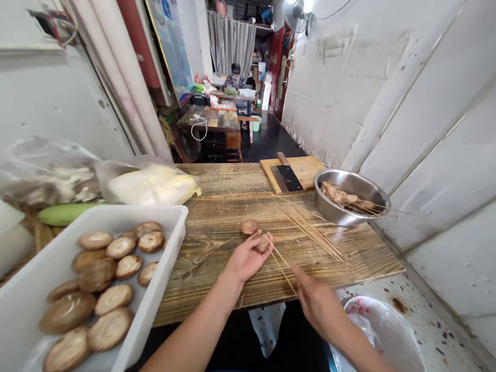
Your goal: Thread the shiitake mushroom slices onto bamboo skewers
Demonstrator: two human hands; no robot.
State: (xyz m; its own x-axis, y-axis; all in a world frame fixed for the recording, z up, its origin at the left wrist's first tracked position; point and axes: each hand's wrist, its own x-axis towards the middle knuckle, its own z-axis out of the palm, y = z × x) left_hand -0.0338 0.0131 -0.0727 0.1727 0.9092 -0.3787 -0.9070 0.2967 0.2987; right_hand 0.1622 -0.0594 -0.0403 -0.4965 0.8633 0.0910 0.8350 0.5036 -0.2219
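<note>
Above the middle of the wooden table, my left hand [245, 261] is closed around a brown-capped mushroom [261, 244]. Another mushroom [250, 227] sits just beyond its fingers; whether it touches the hand I cannot tell. My right hand [316, 301] pinches the near end of a thin bamboo skewer [281, 256], whose far end reaches the held mushroom. A second skewer [283, 272] slants down from the left hand towards the table's front edge. More loose skewers [312, 232] lie in a bundle further right. How deep the skewer tip goes is hidden by the fingers.
A white tray [166, 260] of mushrooms stands at left, beside bagged food [153, 186] and a green vegetable [66, 213]. Beyond the skewers are a cleaver [288, 177] on a chopping board [310, 169] and a steel bowl [338, 214] with skewered mushrooms. A lined bin [408, 347] stands below right.
</note>
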